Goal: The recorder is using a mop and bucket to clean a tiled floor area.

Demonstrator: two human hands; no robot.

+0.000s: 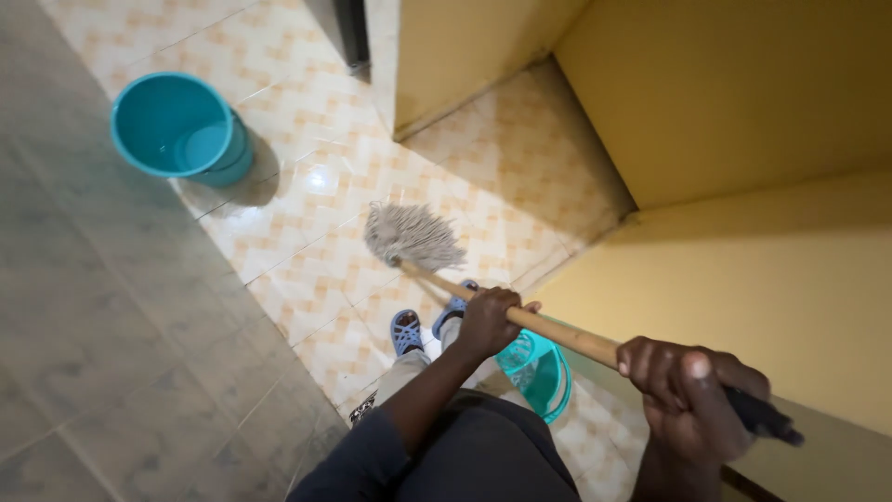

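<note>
A string mop with a grey head (412, 234) rests on the patterned tile floor (316, 177). Its wooden handle (567, 336) runs back toward me to the lower right. My left hand (490, 321) grips the handle about midway. My right hand (692, 395) is closed around the handle's dark upper end. My feet in blue sandals (406, 331) stand just behind the mop head.
A teal bucket (181, 127) with water stands on the floor at the upper left. A second teal bucket (542, 372) with a wringer insert sits by my legs. Yellow walls (743, 102) close off a corner on the right. Grey tiles (93, 325) lie on the left.
</note>
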